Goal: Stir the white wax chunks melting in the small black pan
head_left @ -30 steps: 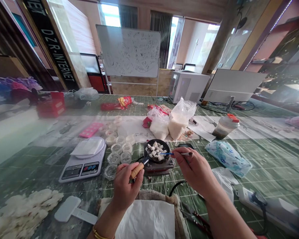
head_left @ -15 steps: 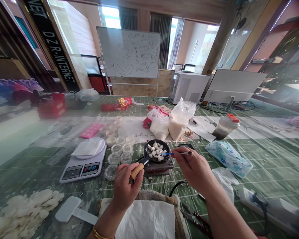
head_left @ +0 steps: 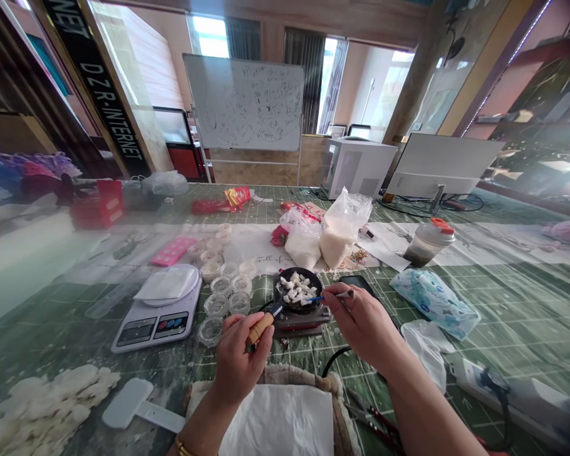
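Observation:
A small black pan (head_left: 279, 292) sits on a compact hot plate (head_left: 308, 324), with white chunks (head_left: 298, 288) inside it. My left hand (head_left: 244, 347) is closed around the pan's wooden handle (head_left: 260, 328). From the right, my right hand (head_left: 356, 316) pinches a thin stick with a blue end (head_left: 316, 298); its tip reaches among the chunks on the pan's right side. The stick's exact kind cannot be made out. A folded cloth topped with white paper (head_left: 285, 421) lies below, between my forearms.
Clear plastic cups (head_left: 216, 304) and a kitchen scale (head_left: 159, 310) stand left. Bags of white granules (head_left: 339, 237) are behind the pan. A tissue pack (head_left: 434, 303), shaker bottle (head_left: 430, 242) and power strip (head_left: 517, 392) lie right; scissors (head_left: 375, 418) rest near the front.
My right hand has shifted slightly left and down, moving the stick's blue end lower in the pan. My left hand keeps its hold on the handle.

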